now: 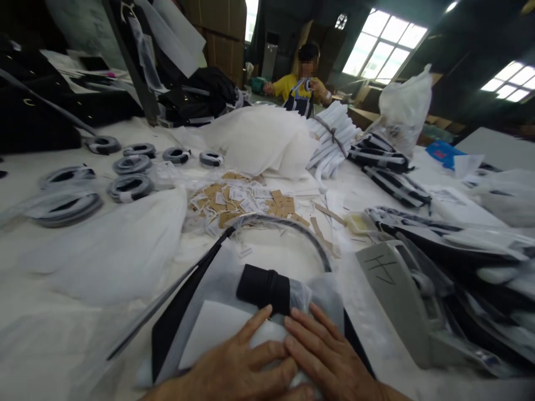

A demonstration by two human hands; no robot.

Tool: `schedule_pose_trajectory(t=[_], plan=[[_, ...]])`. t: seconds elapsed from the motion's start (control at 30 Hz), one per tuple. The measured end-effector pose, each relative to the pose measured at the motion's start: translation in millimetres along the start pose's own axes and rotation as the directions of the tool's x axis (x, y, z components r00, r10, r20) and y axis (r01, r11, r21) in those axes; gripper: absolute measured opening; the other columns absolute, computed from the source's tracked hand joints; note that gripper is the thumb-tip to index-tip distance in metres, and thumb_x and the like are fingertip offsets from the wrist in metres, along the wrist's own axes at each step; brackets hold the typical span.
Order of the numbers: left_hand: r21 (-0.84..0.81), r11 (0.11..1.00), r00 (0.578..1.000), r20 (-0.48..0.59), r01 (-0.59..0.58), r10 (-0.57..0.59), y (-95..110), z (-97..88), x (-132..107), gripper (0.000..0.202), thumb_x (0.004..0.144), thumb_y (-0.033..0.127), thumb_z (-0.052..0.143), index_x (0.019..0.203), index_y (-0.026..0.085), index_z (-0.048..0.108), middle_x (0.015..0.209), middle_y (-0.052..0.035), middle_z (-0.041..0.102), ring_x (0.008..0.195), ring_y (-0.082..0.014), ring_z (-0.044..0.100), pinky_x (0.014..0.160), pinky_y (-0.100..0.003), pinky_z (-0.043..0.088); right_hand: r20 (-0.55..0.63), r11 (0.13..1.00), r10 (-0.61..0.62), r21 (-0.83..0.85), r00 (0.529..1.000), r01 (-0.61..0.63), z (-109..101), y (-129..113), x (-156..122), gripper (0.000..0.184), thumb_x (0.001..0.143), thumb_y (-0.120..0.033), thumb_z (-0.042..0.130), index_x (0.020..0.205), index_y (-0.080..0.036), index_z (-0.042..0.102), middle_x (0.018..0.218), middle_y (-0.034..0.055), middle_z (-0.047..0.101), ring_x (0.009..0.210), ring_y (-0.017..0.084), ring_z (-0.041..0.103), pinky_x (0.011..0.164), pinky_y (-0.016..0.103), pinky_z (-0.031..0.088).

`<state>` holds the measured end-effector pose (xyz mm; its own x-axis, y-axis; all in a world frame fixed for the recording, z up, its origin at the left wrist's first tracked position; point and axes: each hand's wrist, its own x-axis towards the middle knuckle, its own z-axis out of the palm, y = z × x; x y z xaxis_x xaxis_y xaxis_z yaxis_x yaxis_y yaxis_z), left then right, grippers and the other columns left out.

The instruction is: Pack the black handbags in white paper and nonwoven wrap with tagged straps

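My left hand [238,365] and my right hand [330,359] lie side by side at the bottom of the head view, fingers stretched flat on white wrapping paper [209,334] over a black bag [169,326]. Just beyond the fingertips sits a black rolled strap piece [263,288] with a band round it. A thin black curved handle [292,231] arcs over the bag's top. Neither hand grips anything; both press down, fingers slightly apart.
Coiled grey straps [129,186] lie at the left; small paper tags [238,200] are heaped in the middle. White tissue sheets [259,136], bundled white rolls [334,136] and wrapped black straps [393,172] lie beyond. A grey device [401,289] sits right. A person in yellow [301,83] works opposite.
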<state>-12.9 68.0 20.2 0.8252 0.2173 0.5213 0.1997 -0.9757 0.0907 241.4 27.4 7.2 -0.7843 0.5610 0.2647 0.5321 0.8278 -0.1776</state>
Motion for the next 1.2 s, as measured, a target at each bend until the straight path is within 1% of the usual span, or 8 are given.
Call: schedule_pose_trajectory(t=[0.17,0.27,0.4,0.6,0.73,0.87,1.03,1.2], plan=[[-0.031,0.999,0.994,0.11,0.014,-0.01,-0.4,-17.3,5.0,0.03,0.091,0.028,0.06,0.121,0.03,0.061,0.116,0.0034,0.069,0.111,-0.0147,0.058,0.121,-0.049,0.024,-0.037,0.997,0.041,0.062,0.998,-0.039,4.6,0.9,-0.2,0.074,0.096,-0.053,0.042,0.156,-0.017,0.018,0.144,0.0133,0.05,0.139,0.031,0.038,0.116,0.054,0.029],[-0.103,0.993,0.98,0.196,0.064,-0.043,-0.7,-24.7,7.0,0.038,0.092,0.028,0.057,0.129,0.025,0.054,0.118,-0.0001,0.068,0.114,-0.0158,0.057,0.121,-0.049,0.018,-0.008,0.995,0.069,0.067,0.998,-0.068,-1.9,-0.6,4.0,0.071,0.096,-0.045,0.046,0.155,-0.017,0.019,0.149,0.0129,0.044,0.14,0.031,0.036,0.117,0.053,0.026],[-0.151,0.98,0.969,0.229,0.128,-0.091,3.2,-24.0,7.3,0.03,0.095,0.04,0.052,0.117,0.021,0.059,0.116,-0.003,0.069,0.114,-0.017,0.058,0.12,-0.044,0.019,0.055,0.998,0.061,-0.016,0.997,-0.061,-16.2,-1.2,8.5,0.066,0.097,-0.039,0.049,0.153,-0.015,0.026,0.15,0.0133,0.042,0.141,0.027,0.036,0.12,0.051,0.021],[0.15,0.931,0.927,0.127,0.334,-0.353,10.9,-36.8,-3.8,0.052,0.089,0.05,0.059,0.129,0.018,0.053,0.138,-0.0119,0.056,0.131,-0.0279,0.047,0.116,-0.053,0.021,-0.023,0.974,0.173,-0.144,0.985,-0.174,-40.3,-39.6,39.6,0.069,0.087,-0.043,0.065,0.146,-0.015,0.041,0.147,0.0169,0.046,0.14,0.033,0.036,0.12,0.057,0.011],[0.272,0.859,0.856,0.172,0.434,-0.487,-1.9,-63.2,-23.0,0.064,0.084,0.055,0.063,0.135,0.019,0.05,0.138,-0.0126,0.056,0.132,-0.0323,0.046,0.114,-0.058,0.022,-0.066,0.971,0.222,-0.074,0.973,-0.227,-23.6,-69.3,84.6,0.086,0.079,-0.048,0.073,0.147,-0.011,0.037,0.151,0.0202,0.039,0.143,0.035,0.029,0.119,0.057,0.014],[0.203,0.882,0.83,0.3,0.426,-0.47,-21.0,-79.6,-44.7,0.062,0.085,0.048,0.066,0.139,0.024,0.048,0.142,-0.0097,0.053,0.134,-0.0305,0.044,0.11,-0.051,0.033,0.015,0.918,0.393,-0.057,0.919,-0.392,6.0,-71.9,113.6,0.088,0.078,-0.042,0.074,0.149,-0.009,0.033,0.152,0.0216,0.036,0.141,0.037,0.032,0.115,0.058,0.024],[0.071,0.856,0.839,0.174,0.512,-0.516,-11.2,-61.8,-59.4,0.055,0.082,0.039,0.071,0.133,0.024,0.056,0.13,-0.0094,0.063,0.121,-0.0245,0.056,0.105,-0.041,0.042,0.006,0.929,0.364,-0.078,0.931,-0.362,14.7,-63.0,102.4,0.076,0.082,-0.031,0.069,0.148,-0.011,0.036,0.15,0.0187,0.042,0.132,0.034,0.044,0.107,0.049,0.038],[0.101,0.813,0.813,0.06,0.573,-0.58,18.8,-47.2,-57.0,0.046,0.089,0.034,0.064,0.132,0.022,0.056,0.127,-0.0106,0.064,0.118,-0.0253,0.058,0.102,-0.045,0.045,0.04,0.976,0.205,-0.089,0.978,-0.201,5.3,-50.5,82.9,0.068,0.085,-0.027,0.065,0.146,-0.012,0.039,0.149,0.0164,0.044,0.131,0.031,0.045,0.105,0.046,0.04]])
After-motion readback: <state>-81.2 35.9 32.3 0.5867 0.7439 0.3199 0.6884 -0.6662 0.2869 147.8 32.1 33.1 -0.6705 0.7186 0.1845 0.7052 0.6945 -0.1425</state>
